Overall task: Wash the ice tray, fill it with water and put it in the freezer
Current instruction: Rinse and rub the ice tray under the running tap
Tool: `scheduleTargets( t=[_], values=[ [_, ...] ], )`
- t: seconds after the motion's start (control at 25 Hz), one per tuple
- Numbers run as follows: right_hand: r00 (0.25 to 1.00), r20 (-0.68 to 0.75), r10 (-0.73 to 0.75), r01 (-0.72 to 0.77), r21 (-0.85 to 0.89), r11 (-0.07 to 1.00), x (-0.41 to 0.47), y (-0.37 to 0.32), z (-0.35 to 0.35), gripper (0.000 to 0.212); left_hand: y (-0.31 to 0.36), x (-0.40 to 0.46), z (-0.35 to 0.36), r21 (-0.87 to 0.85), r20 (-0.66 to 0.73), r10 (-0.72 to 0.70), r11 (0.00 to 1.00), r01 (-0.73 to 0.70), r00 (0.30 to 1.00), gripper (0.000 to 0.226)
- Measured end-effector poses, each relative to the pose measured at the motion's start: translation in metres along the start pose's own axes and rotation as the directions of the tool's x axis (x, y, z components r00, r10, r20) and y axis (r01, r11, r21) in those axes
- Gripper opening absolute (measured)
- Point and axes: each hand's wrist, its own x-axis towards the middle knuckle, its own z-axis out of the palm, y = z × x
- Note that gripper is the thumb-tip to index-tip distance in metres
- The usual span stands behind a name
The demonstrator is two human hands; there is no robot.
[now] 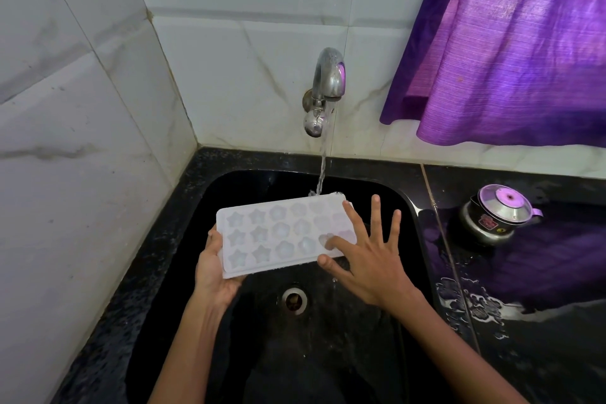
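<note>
Left grip (pixel 213 267) clasps white star-moulded ice tray (pixel 282 236) | right grip (pixel 367 256) splayed, apparently touching | tap stream (pixel 322 170) hits rim

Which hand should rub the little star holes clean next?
The right hand. Its fingers are spread open, already touching the white plastic ice tray, while the left hand grips the tray's end, holding it under the running water.

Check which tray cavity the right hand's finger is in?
The right hand has its index fingertip in the middle-row cavity near the right end of the ice tray; every other cavity is untouched.
</note>
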Motion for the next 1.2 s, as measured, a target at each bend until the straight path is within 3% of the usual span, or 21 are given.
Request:
scheduleTargets(
  t=[0.2, 0.4, 0.8, 0.96, 1.2],
  values=[
    [0.999, 0.032, -0.004, 0.003, 0.049, 0.999, 0.004, -0.005, -0.004, 0.083, 0.003, -0.002, 0.004, 0.009, 0.013, -0.035, 0.999, 0.035, 0.999, 0.048],
    [0.999, -0.014, 0.044, -0.044, 0.001, 0.999, 0.002, -0.008, -0.004, 0.083, 0.004, -0.002, 0.004, 0.009, 0.007, 0.003, 1.0, -0.003, 1.0, 0.044],
    [0.998, 0.048, 0.028, -0.031, 0.079, 0.996, -0.005, -0.013, -0.009, 0.088, -0.002, 0.0, 0.006, 0.032, 0.007, 0.005, 0.999, -0.005, 1.0, 0.037],
    [0.996, 0.062, 0.059, -0.071, 0.227, 0.971, -0.002, -0.01, -0.014, 0.081, -0.005, -0.002, 0.007, 0.002, 0.014, -0.016, 1.0, 0.016, 1.0, 0.039],
    [0.998, 0.026, 0.05, -0.055, 0.269, 0.961, 0.024, -0.006, -0.02, 0.068, -0.005, -0.004, 0.014, -0.003, 0.029, -0.032, 0.999, 0.032, 0.999, 0.04]
  ],
)
